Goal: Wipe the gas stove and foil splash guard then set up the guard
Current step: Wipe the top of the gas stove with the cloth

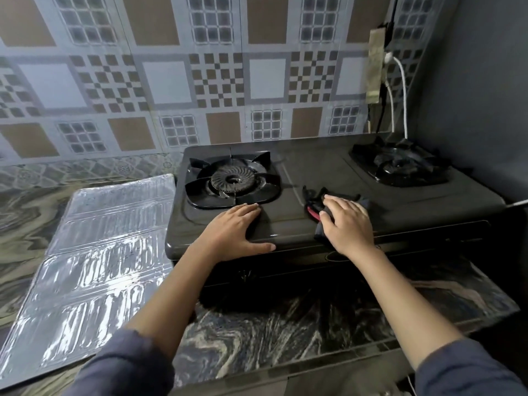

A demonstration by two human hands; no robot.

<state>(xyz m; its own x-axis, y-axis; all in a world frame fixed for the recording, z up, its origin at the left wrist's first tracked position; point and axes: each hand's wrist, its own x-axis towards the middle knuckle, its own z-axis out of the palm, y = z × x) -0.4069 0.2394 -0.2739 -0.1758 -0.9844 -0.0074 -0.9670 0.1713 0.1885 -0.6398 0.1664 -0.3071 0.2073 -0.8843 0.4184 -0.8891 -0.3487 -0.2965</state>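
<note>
A black two-burner gas stove (314, 172) stands on the marbled counter. My left hand (237, 230) lies flat and empty on its top, just in front of the left burner (232, 180). Pressed onto the stove top between the burners is a dark cloth with a red stripe (314, 208), with my right hand (347, 222) on top of it. The foil splash guard (94, 258) lies flat and unfolded on the counter to the left of the stove.
The right burner (400, 164) sits near the grey side wall. A power strip (375, 67) with white cables (403, 90) hangs on the patterned tile wall above it. The marbled counter (285, 332) runs in front of the stove.
</note>
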